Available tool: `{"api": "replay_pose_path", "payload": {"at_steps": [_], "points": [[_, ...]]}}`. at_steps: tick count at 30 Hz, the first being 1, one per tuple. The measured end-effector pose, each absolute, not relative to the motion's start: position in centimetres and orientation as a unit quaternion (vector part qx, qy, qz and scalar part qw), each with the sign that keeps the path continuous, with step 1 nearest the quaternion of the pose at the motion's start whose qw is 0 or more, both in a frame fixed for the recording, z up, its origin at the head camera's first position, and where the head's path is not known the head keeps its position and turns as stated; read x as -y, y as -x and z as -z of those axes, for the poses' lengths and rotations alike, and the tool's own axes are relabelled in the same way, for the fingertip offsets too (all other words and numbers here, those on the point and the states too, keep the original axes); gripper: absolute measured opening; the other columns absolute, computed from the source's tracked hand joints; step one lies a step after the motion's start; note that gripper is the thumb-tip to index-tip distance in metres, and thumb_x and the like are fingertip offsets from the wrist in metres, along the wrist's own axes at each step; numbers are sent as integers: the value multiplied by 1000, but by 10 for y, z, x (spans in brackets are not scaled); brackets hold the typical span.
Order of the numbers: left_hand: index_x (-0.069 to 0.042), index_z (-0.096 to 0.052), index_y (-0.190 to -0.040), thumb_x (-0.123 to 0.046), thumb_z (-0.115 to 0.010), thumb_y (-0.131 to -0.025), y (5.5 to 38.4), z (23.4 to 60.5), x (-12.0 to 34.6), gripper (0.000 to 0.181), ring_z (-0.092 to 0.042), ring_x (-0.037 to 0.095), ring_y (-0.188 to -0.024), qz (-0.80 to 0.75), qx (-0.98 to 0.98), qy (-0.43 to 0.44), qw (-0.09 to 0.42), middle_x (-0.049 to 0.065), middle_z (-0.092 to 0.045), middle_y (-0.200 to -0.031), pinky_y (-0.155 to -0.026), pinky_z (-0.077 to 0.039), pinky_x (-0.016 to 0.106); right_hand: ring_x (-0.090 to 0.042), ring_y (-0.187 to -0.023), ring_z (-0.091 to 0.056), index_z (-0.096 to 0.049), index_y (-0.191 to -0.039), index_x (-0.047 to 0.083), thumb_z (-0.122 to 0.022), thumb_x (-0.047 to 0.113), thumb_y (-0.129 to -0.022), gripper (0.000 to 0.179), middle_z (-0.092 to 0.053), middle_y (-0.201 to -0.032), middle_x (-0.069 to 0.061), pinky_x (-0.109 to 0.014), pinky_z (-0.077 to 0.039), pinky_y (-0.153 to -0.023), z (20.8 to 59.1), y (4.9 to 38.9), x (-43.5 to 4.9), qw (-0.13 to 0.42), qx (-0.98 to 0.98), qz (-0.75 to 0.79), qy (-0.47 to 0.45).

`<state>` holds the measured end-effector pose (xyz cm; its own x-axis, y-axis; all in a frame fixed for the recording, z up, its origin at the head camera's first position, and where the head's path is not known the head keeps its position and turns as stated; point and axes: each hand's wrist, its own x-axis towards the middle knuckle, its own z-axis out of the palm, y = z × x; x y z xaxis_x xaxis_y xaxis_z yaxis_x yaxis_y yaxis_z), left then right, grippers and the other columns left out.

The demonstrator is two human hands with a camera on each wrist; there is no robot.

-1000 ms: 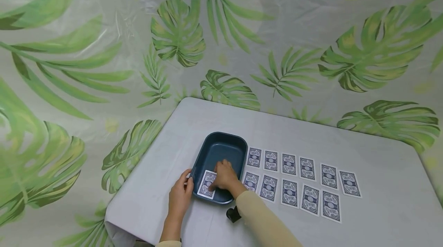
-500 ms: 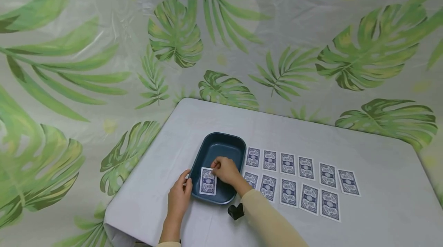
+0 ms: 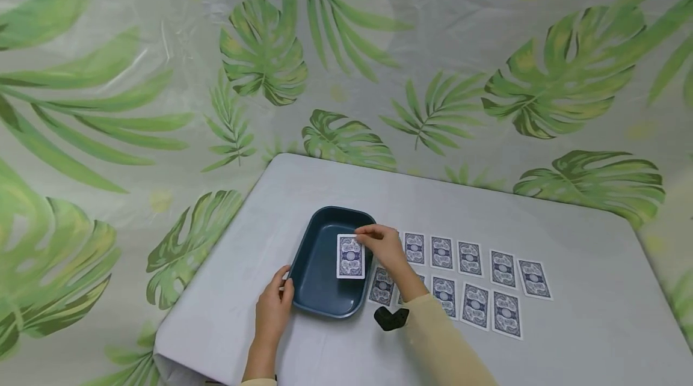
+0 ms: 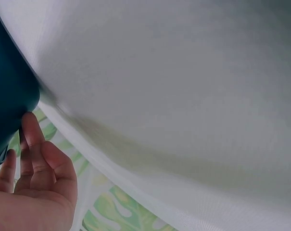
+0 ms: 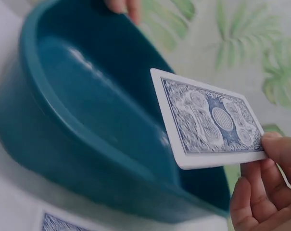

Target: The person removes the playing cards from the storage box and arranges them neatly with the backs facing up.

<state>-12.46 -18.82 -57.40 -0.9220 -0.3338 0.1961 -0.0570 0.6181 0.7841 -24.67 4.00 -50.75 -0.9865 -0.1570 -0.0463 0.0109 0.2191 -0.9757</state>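
Note:
A playing card with a blue-and-white patterned back is pinched at one corner by the thumb and fingers of my right hand. It is held over the teal basin; the right wrist view shows the card tilted above the rim, with the basin floor bare below. My left hand grips the basin's left rim near the front. In the left wrist view, the fingers of the left hand reach up to the outer wall of the basin.
Two rows of face-down cards lie to the right of the basin, the nearest ones partly hidden by my right arm. A black device sits by the right sleeve. The white-covered table ends at a leaf-patterned backdrop.
The right hand has lifted the card off the basin floor and carried it up and to the right. The left hand stays at the rim. The view has shifted slightly.

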Motion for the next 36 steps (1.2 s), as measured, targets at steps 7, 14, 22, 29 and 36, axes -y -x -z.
{"api": "replay_pose_path", "payload": {"at_steps": [7,14,22,29,36], "points": [[-10,-60,-131,-14,-52,-100,124,574,188,32,-65,22,-76,417,887,-113,164,12,-68,-100,-66,-50,39,-18,-89,-61,-72,-108,0,-67,12,-92,20,-69,-100,-7,-33,-50,-81,504,251,-75,58,-770,635,23],[-10,-59,-132,-15,-51,-101,125,573,188,33,-65,22,-77,419,887,-112,157,13,-68,-101,-66,-50,39,-17,-90,-60,-70,-112,0,-66,15,-94,24,-68,-104,-8,-29,-49,-80,510,251,-108,51,-774,631,-11],[-10,-60,-130,-14,-52,-100,125,572,188,32,-65,22,-76,410,888,-115,171,13,-68,-99,-67,-50,41,-10,-91,-58,-66,-119,-1,-64,20,-96,32,-66,-110,-7,-24,-48,-80,514,250,-152,33,-783,618,-52],[-9,-60,-131,-14,-52,-100,124,572,187,32,-65,23,-75,413,888,-112,169,13,-68,-100,-66,-50,40,-5,-87,-57,-63,-122,-2,-63,22,-97,35,-66,-106,0,-27,-49,-84,517,242,-190,21,-784,611,-103],[-10,-59,-131,-15,-51,-100,124,574,186,33,-66,23,-76,410,889,-118,167,13,-68,-100,-66,-50,40,-6,-87,-56,-63,-124,-1,-61,26,-98,37,-65,-107,2,-26,-48,-80,529,234,-221,3,-793,595,-127]]}}
